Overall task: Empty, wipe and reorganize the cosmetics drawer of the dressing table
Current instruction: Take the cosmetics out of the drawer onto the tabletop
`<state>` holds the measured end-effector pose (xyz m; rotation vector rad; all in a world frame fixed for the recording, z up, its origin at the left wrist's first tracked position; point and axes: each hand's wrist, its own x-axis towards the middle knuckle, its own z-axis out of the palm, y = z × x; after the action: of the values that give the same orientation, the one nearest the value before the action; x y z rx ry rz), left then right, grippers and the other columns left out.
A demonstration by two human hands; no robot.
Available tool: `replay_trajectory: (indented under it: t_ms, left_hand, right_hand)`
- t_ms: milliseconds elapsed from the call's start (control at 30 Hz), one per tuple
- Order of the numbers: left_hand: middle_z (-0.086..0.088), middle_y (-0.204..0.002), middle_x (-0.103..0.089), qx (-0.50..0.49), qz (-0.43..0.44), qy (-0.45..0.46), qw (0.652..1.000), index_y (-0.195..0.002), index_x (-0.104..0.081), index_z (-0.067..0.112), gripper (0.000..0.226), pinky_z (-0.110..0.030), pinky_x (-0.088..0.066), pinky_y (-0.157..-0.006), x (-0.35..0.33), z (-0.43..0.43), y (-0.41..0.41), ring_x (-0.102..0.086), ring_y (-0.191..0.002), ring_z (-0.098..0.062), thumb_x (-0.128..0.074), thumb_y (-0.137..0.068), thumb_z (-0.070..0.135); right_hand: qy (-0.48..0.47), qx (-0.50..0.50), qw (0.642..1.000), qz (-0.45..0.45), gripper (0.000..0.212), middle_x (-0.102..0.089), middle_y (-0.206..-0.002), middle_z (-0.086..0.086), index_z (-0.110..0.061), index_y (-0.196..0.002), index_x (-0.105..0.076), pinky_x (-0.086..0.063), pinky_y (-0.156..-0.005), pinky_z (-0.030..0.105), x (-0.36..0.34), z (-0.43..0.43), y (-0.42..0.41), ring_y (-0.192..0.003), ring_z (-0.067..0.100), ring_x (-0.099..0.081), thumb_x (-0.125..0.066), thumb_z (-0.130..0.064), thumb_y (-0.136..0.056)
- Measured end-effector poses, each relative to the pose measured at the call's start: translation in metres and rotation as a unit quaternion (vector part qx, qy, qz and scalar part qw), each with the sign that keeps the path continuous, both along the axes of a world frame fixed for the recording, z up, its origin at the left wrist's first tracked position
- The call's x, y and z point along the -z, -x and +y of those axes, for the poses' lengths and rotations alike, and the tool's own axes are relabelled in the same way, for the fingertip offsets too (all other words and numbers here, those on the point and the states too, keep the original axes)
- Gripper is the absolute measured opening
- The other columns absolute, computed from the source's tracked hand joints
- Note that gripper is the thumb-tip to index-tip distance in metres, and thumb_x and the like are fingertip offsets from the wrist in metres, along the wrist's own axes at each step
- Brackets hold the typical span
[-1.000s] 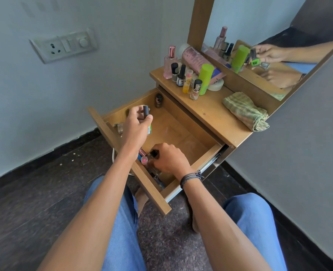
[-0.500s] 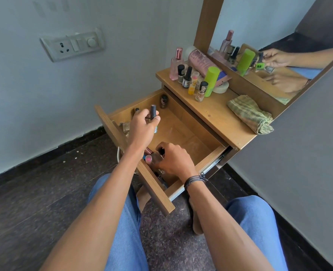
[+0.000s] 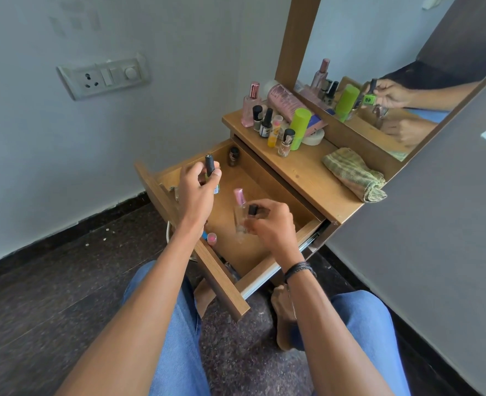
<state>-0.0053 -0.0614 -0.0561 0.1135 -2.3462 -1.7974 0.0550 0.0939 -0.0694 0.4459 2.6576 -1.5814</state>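
- The right hand [image 3: 273, 224] curls round a pink-capped clear bottle [image 3: 239, 205] above the open drawer [image 3: 264, 184].
- The left hand [image 3: 197, 190] grips a black-capped bottle [image 3: 209, 165] over the drawer's left side.
- Farther back, more bottles [image 3: 276, 124] and a folded cloth [image 3: 356, 174] sit on the bench [image 3: 307, 172].

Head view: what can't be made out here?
- clear pink-capped bottle in right hand: motion-blurred, hand hides its base.
- black-capped bottle: left hand covers its body.
- drawer, near corner: left forearm hides contents.
- tabletop bottles: labels too small.
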Motion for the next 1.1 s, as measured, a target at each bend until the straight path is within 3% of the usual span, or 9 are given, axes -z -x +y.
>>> replay_trajectory:
  t_ms: [67,167,233,333,400,500,667,967,1100]
  left_hand:
    - [0.008,-0.111,-0.049,-0.003,0.010,-0.008,1.000,-0.110,-0.071,0.023,0.016,-0.021,-0.053,-0.085,0.000,-0.001,0.003,-0.058,-0.103,-0.007,-0.062,-0.099,0.032]
    - [0.000,-0.117,-0.052,0.011,0.018,-0.010,1.000,-0.110,-0.073,0.030,0.016,-0.033,-0.054,-0.094,-0.002,0.001,0.008,-0.059,-0.109,-0.013,-0.066,-0.096,0.031]
    - [-0.001,-0.117,-0.053,0.042,0.033,-0.015,0.998,-0.113,-0.074,0.030,0.019,-0.029,-0.053,-0.094,-0.008,0.011,0.009,-0.059,-0.109,-0.014,-0.067,-0.096,0.028]
    - [-0.004,-0.117,-0.053,0.083,0.069,-0.018,0.994,-0.116,-0.073,0.025,0.022,-0.014,-0.048,-0.085,-0.022,0.039,0.009,-0.057,-0.107,-0.010,-0.067,-0.096,0.021]
    - [-0.004,-0.115,-0.054,0.102,0.086,-0.024,0.991,-0.117,-0.073,0.024,0.024,-0.016,-0.050,-0.086,-0.028,0.060,0.013,-0.057,-0.106,-0.013,-0.069,-0.094,0.019]
    - [0.002,-0.108,-0.055,0.108,0.100,-0.019,0.989,-0.113,-0.074,0.021,0.023,-0.036,-0.055,-0.093,-0.032,0.090,0.022,-0.059,-0.101,-0.018,-0.072,-0.090,0.021]
    - [-0.004,-0.109,-0.058,0.089,0.103,0.021,0.991,-0.109,-0.073,0.005,0.022,-0.026,-0.048,-0.089,-0.031,0.121,0.033,-0.057,-0.098,-0.015,-0.073,-0.091,0.018]
    - [-0.004,-0.107,-0.056,0.077,0.092,0.079,0.990,-0.105,-0.070,0.001,0.020,-0.010,-0.035,-0.078,-0.025,0.138,0.037,-0.053,-0.096,-0.016,-0.073,-0.090,0.013]
    - [-0.007,-0.119,-0.063,0.071,0.079,0.078,0.991,-0.122,-0.070,0.007,0.033,-0.031,-0.049,-0.096,-0.025,0.142,0.039,-0.060,-0.111,-0.022,-0.074,-0.090,0.013]
  right_hand:
    - [0.026,0.028,0.998,0.046,0.037,-0.069,-0.103,-0.010,-0.020,-0.117,-0.073,-0.059,-0.080,0.032,-0.014,0.012,-0.002,-0.094,0.008,-0.065,-0.082,-0.012,-0.081]
    - [0.072,0.074,0.986,0.133,0.037,-0.074,-0.105,-0.006,-0.019,-0.114,-0.074,-0.062,-0.081,0.040,-0.038,0.034,0.000,-0.093,0.015,-0.071,-0.084,-0.010,-0.080]
    - [0.083,0.103,0.975,0.178,0.037,-0.075,-0.107,-0.002,-0.017,-0.113,-0.074,-0.064,-0.076,0.039,-0.052,0.051,0.008,-0.089,0.016,-0.074,-0.085,-0.006,-0.079]
    - [0.046,0.144,0.966,0.212,0.036,-0.075,-0.103,-0.002,-0.029,-0.106,-0.072,-0.063,-0.078,0.043,-0.060,0.070,0.027,-0.087,0.018,-0.075,-0.086,-0.009,-0.079]
    - [0.029,0.175,0.962,0.210,0.035,-0.075,-0.101,-0.003,-0.026,-0.109,-0.073,-0.063,-0.078,0.043,-0.056,0.078,0.038,-0.083,0.012,-0.074,-0.086,-0.011,-0.080]
    - [0.008,0.196,0.960,0.202,0.038,-0.075,-0.102,-0.007,-0.024,-0.113,-0.073,-0.064,-0.074,0.043,-0.047,0.085,0.050,-0.083,0.011,-0.074,-0.086,-0.013,-0.080]
    - [-0.003,0.189,0.959,0.213,0.038,-0.074,-0.108,-0.010,-0.026,-0.115,-0.072,-0.063,-0.076,0.044,-0.040,0.090,0.054,-0.087,0.013,-0.072,-0.086,-0.017,-0.080]
    - [-0.013,0.185,0.963,0.196,0.039,-0.073,-0.110,-0.008,-0.022,-0.118,-0.072,-0.062,-0.079,0.042,-0.038,0.093,0.058,-0.083,0.006,-0.070,-0.085,-0.017,-0.082]
    - [-0.019,0.192,0.962,0.193,0.038,-0.072,-0.109,-0.007,-0.024,-0.119,-0.071,-0.060,-0.082,0.044,-0.039,0.091,0.057,-0.085,0.010,-0.067,-0.083,-0.018,-0.084]
